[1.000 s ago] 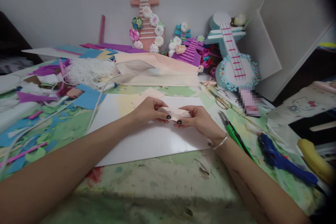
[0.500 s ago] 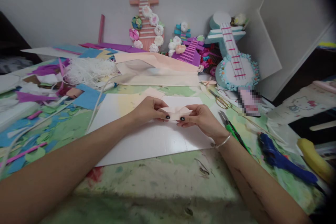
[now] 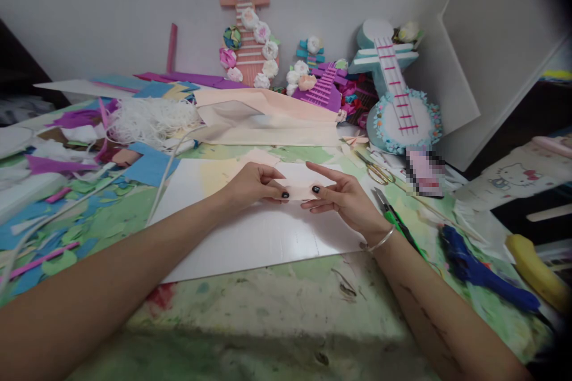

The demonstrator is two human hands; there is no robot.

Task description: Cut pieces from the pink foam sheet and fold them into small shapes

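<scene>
Both hands [image 3: 245, 189] [image 3: 353, 199] pinch pale paper [image 3: 299, 191], the right's index finger extended

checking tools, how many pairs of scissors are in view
1: a gold-handled pair on the table, beyond the right hand and to its right, near the green cutter. Others may be hidden under scraps.

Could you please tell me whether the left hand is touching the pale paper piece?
Touching: the head view shows the left hand pinching one end of the pale paper piece.
</scene>
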